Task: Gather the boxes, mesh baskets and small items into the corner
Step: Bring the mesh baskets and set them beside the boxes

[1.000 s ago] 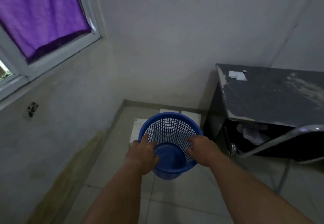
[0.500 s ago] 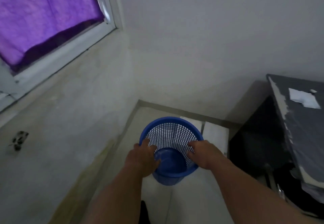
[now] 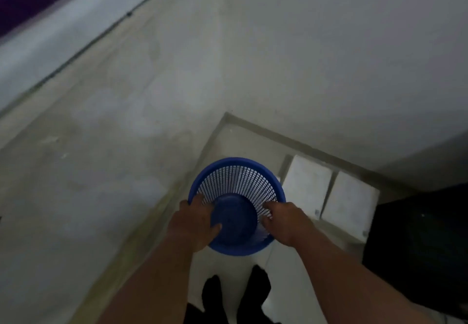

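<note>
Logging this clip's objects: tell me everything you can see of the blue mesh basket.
The blue mesh basket is round, apparently plastic, with a solid rim, lattice walls narrowing to a solid base. It looks empty, mouth facing the camera. The left hand and right hand grip opposite sides of the rim. It is near the room corner, left of two white boxes; whether it touches the floor is unclear.

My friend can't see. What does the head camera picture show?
Two hands, left and right, hold a blue mesh basket by its rim above the floor near a room corner. Two white boxes sit by the wall to its right.
</note>
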Tool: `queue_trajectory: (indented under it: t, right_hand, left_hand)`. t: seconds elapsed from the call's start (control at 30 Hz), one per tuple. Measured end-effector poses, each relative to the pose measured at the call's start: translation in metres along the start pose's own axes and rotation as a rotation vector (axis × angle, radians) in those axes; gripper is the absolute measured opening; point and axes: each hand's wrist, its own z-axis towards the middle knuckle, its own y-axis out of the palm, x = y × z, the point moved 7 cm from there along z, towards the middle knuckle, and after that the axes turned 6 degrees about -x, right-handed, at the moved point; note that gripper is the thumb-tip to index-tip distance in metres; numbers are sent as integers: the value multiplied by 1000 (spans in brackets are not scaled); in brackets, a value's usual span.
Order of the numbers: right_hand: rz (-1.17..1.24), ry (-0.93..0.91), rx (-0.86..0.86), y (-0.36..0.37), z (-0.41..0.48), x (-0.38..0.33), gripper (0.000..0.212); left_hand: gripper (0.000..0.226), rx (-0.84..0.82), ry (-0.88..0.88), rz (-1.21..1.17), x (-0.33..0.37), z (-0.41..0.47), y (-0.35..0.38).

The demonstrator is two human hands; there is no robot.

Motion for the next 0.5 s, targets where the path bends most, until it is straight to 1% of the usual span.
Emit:
queue_trajectory:
  t: [0.13,0.23,0.33,0.5]
  right_hand:
    - [33,-23,-63,44,42,-4,37]
    - [87,4,-67,81,65,-4,34]
    - [140,67,-59,121,78,-1,35]
    - [189,200,-29,191,93,3,32]
  left_hand:
    - [68,-48,-104,-99,-34,27,38]
    - [69,-70,-138,-111,-54,44,68]
    - [71,-130,-140,-117,-72,56,103]
    - [68,-194,-63,-116,-102,69,159]
